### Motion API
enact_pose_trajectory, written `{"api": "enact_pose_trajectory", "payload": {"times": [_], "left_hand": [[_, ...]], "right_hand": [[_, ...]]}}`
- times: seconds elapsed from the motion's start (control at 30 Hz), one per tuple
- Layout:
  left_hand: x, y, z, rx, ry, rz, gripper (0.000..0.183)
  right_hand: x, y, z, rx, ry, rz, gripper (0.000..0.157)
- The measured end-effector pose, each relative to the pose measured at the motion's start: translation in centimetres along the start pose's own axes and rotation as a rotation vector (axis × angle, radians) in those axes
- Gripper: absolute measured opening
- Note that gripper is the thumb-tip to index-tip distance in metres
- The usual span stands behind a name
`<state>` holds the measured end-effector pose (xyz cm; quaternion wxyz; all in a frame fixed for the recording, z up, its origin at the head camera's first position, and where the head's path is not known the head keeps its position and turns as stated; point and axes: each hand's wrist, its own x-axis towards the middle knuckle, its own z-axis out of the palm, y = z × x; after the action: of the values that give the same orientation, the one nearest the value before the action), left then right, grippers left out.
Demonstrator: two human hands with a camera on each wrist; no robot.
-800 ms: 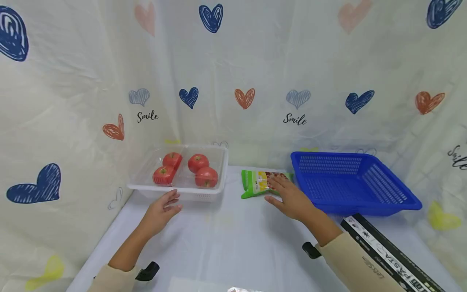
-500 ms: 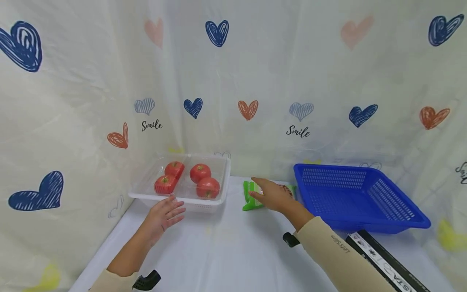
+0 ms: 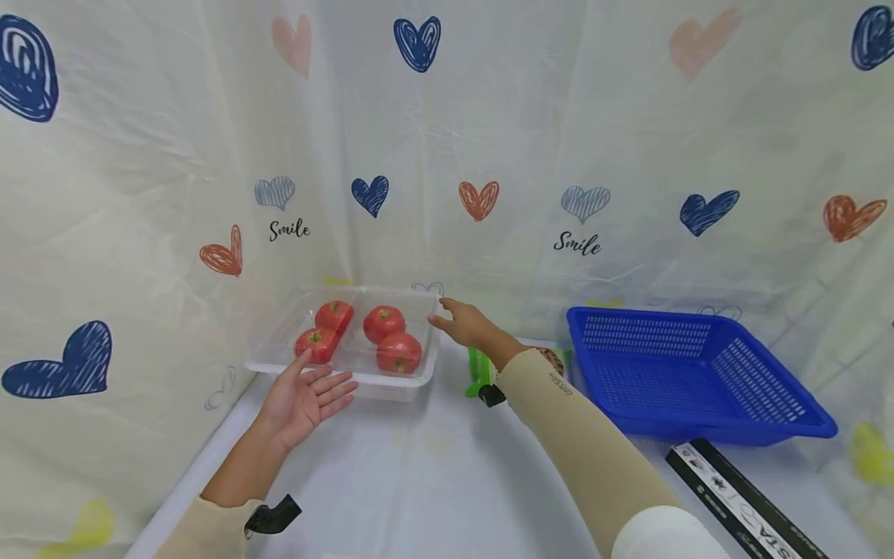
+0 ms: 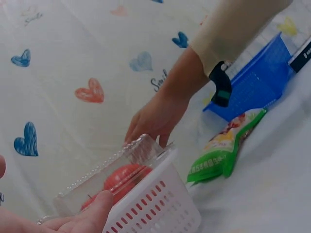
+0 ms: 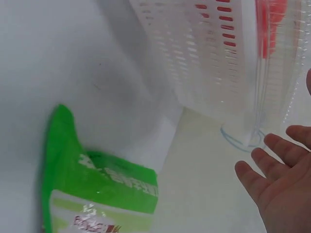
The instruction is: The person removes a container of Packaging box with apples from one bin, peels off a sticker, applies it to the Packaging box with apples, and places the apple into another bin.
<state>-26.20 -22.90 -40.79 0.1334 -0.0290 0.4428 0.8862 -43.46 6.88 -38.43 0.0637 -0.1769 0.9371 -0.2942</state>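
Several red apples (image 3: 384,322) sit under clear plastic packaging (image 4: 80,191) in a white perforated basket (image 3: 391,390) at the table's back left. My left hand (image 3: 296,407) is at the basket's front edge, palm up and fingers spread, with the thumb up by the plastic. My right hand (image 3: 466,322) reaches to the basket's back right corner, its fingers extended. In the right wrist view the fingers (image 5: 252,179) of my right hand are straight and hold nothing. Beneath my right forearm lies a green packet (image 3: 480,369), partly hidden by the sleeve.
To the right stands a blue perforated basket (image 3: 663,415). A long black and white box (image 3: 740,505) lies in front of it on the white tablecloth (image 3: 419,489). A curtain (image 3: 503,116) printed with hearts hangs behind the table and at both sides.
My right hand has moved left from over the green packet to the white basket's right corner. My left hand has turned palm up at the basket's front. The head view has shifted slightly.
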Motion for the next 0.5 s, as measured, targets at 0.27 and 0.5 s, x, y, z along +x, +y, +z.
{"api": "enact_pose_trajectory", "payload": {"times": [0.27, 0.5], "left_hand": [[0.0, -0.1, 0.4, -0.098, -0.006, -0.026, 0.090], [1.2, -0.8, 1.4, -0.099, 0.034, -0.037, 0.094]], "right_hand": [[2.9, -1.6, 1.6, 0.098, 0.010, 0.056, 0.083], [4.0, -1.5, 2.0, 0.135, 0.028, 0.015, 0.084]]}}
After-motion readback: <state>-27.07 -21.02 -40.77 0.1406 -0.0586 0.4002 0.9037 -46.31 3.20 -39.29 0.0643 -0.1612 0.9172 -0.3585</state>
